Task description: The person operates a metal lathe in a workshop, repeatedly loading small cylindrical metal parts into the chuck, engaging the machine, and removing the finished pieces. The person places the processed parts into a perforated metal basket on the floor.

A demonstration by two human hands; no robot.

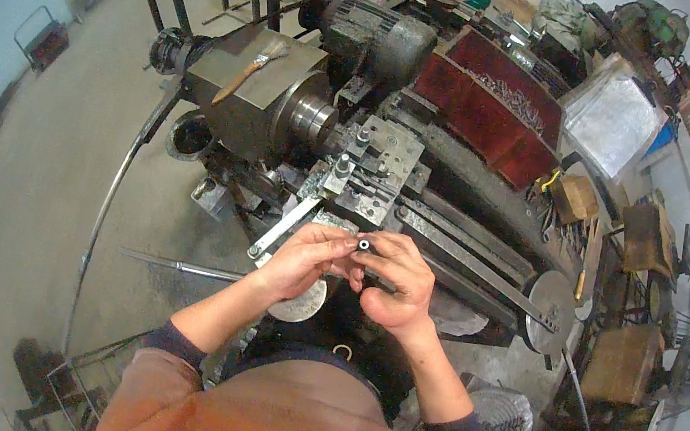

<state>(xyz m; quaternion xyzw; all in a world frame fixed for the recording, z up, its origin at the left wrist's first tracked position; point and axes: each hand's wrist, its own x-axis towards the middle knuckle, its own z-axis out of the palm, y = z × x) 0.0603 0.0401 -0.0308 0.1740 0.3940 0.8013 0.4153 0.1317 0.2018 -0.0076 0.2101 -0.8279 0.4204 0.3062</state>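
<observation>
Close in front of my body, both hands meet around a small dark cylindrical metal part (364,245) with a pale ring-shaped end and a hole in it. The fingers of my left hand (307,257) pinch it from one side. My right hand (400,282) curls its fingers round it from the other side, hiding most of its length. Just beyond the hands is a lathe's tool post (339,176), with a pale metal lever (283,228) slanting toward my left wrist. The lathe's round chuck (314,120) sits further left, apart from my hands.
On the lathe's headstock (224,116) lies a brush (250,72) with a wooden handle. Behind the bed stands a dark red tray (488,84) holding many small metal pieces. A motor (376,36) is at the back, a round disc (551,312) at right, and a basket of parts (503,419) lower right.
</observation>
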